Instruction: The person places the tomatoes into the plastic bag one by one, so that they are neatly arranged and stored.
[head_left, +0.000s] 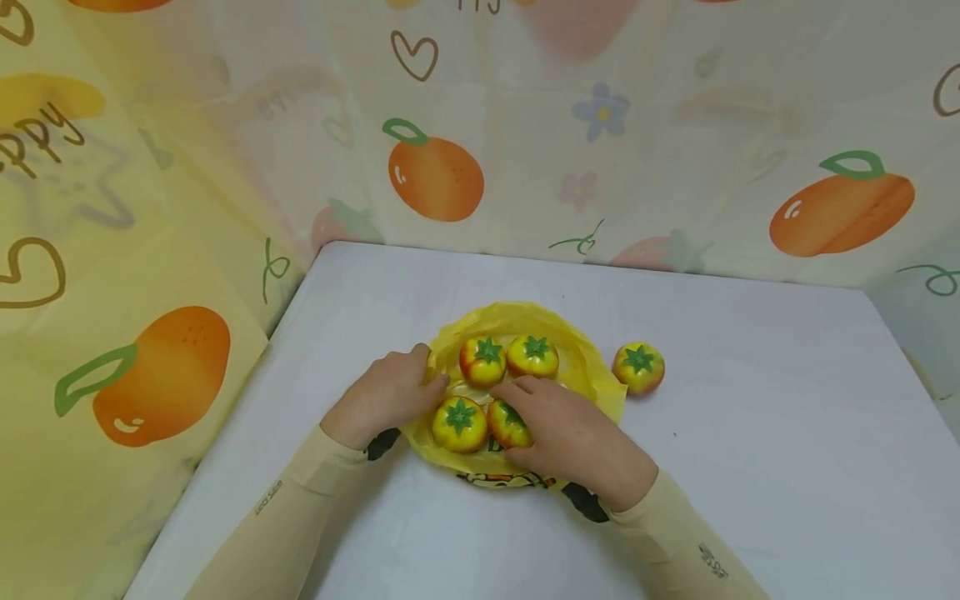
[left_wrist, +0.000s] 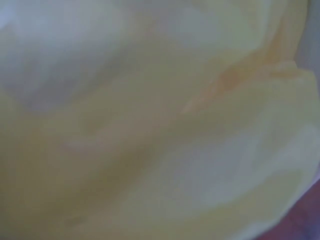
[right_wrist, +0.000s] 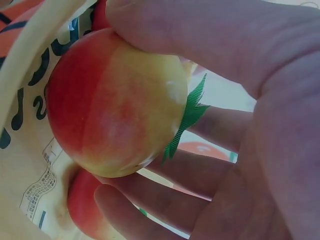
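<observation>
A yellow plastic bag (head_left: pixel 611 400) lies with its mouth spread wide, several tomatoes inside, red and yellow with green star-shaped leaf tops. My left hand (head_left: pixel 390 387) pinches the bag's left rim, thumb on the inner side; in the left wrist view the blurred yellow plastic (left_wrist: pixel 165 150) fills nearly everything. Reaching into the bag from the right, my right hand (head_left: pixel 577 433) grips the front-right tomato (head_left: pixel 507 423). In the right wrist view that tomato (right_wrist: pixel 117 107) sits between the thumb above and fingers below, with a second tomato (right_wrist: pixel 87 205) under it.
One loose tomato (head_left: pixel 639 368) stands on the white table (head_left: pixel 750 433), just right of the bag's rim. Behind the table hangs a fruit-printed cloth (head_left: pixel 517 167), which also runs along the left side. Dark wrist straps show under both wrists.
</observation>
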